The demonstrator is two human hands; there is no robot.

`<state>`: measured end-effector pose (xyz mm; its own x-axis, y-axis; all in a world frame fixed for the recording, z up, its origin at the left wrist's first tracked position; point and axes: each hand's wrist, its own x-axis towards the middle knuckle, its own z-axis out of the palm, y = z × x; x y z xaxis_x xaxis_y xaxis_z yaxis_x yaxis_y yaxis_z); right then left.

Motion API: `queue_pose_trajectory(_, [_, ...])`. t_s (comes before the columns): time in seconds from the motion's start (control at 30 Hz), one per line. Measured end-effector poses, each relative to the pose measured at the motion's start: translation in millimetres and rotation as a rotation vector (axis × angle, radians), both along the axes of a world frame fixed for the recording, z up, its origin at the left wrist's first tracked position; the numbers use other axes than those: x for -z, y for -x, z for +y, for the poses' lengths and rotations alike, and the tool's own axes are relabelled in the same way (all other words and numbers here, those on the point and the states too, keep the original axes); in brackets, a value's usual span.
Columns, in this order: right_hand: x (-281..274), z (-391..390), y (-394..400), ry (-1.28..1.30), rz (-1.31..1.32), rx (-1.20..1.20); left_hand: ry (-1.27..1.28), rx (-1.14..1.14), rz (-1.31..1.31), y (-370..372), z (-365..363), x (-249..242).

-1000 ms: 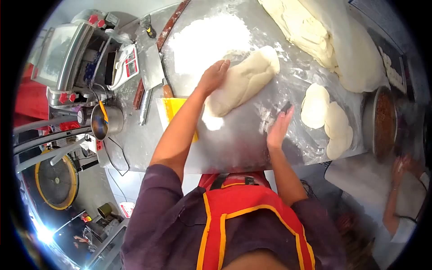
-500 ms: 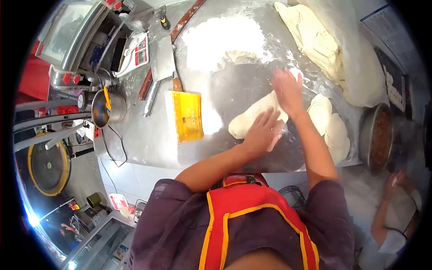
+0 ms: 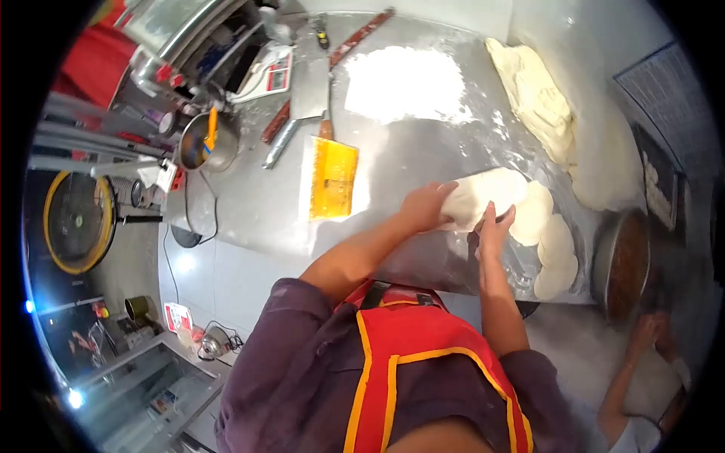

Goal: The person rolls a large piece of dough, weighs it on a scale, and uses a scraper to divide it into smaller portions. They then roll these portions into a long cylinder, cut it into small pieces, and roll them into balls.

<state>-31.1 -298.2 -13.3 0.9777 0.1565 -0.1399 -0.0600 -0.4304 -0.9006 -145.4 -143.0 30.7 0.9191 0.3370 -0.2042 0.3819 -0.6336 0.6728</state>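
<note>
An oval, flattened piece of dough (image 3: pixel 483 190) is between my two hands at the right of the metal table. My left hand (image 3: pixel 428 207) grips its left end, fingers partly hidden at the dough's edge. At its near edge, my right hand (image 3: pixel 495 229) holds it, with a fingertip and thumb showing against the pale surface. The piece's right end overlaps a flattened dough round (image 3: pixel 535 215) on the table. Beside that lies another dough round (image 3: pixel 557 257), nearer the table's front corner.
A yellow-bladed scraper (image 3: pixel 334 180), a metal cleaver (image 3: pixel 310 89) and a patch of flour (image 3: pixel 408 83) lie on the table (image 3: pixel 400 162). A large dough mass (image 3: pixel 532 98) is at the back right. A metal bowl of brown filling (image 3: pixel 628 260) stands right, near another person's hands (image 3: pixel 651 332).
The dough piece has moved right, from the table's middle to beside the dough rounds. Both hands went from pressing and patting it to holding its edges. The view has shifted slightly.
</note>
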Motion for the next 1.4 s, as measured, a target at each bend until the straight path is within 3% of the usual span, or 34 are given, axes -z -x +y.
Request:
queue_pose_trajectory(0.07, [-21, 23, 12, 0.001, 0.079, 0.015, -0.023, -0.011, -0.038, 0, 22, 5])
queue_pose_trajectory(0.2, [-30, 52, 25, -0.544, 0.387, -0.174, -0.149, -0.096, -0.160, 18, 59, -20])
queue_pose_trajectory(0.3, [-29, 54, 22, -0.294, 0.424, -0.414, -0.238, -0.068, -0.111, 60, 77, -19])
queue_pose_trajectory(0.4, [-17, 26, 16, -0.261, 0.270, -0.420, -0.271, -0.372, -0.309, 107, 81, 32])
queue_pose_trajectory(0.5, [-27, 1, 19, -0.187, 0.211, -0.374, -0.458, -0.817, -0.237, 139, 57, 58])
queue_pose_trajectory(0.6, [-45, -13, 22, -0.185, 0.234, -0.342, -0.447, -0.927, -0.120, 146, 47, 74])
queue_pose_trajectory(0.7, [-41, -26, 21, -0.241, 0.241, -0.348, -0.459, -0.915, -0.009, 157, 54, 73])
queue_pose_trajectory(0.87, [-27, -47, 21, -0.334, 0.231, -0.348, -0.495, -0.565, 0.320, 177, 63, 35])
queue_pose_trajectory(0.97, [-19, -60, 16, -0.218, 0.171, -0.430, -0.598, -0.623, 0.226, 178, 76, 58])
queue_pose_trajectory(1.07, [-33, -64, 23, -0.148, 0.176, -0.457, -0.423, -0.727, 0.209, 176, 91, 30])
queue_pose_trajectory(1.17, [-28, -65, 21, -0.177, 0.057, -0.521, -0.540, -0.778, 0.201, 187, 111, 16])
queue_pose_trajectory(1.27, [-81, -50, 46, -0.201, -0.110, -0.651, -0.644, -0.604, 0.139, 185, 74, -51])
queue_pose_trajectory(1.33, [-103, -32, 58, -0.141, -0.662, -0.777, -0.647, -0.429, 0.140, 174, 38, -102])
queue_pose_trajectory(1.37, [-114, -23, 66, -0.108, -0.940, -0.824, -0.651, -0.332, 0.037, 167, 29, -101])
queue_pose_trajectory(1.4, [-129, -13, 78, -0.043, -1.035, -0.850, -0.654, -0.233, -0.067, 159, 22, -101])
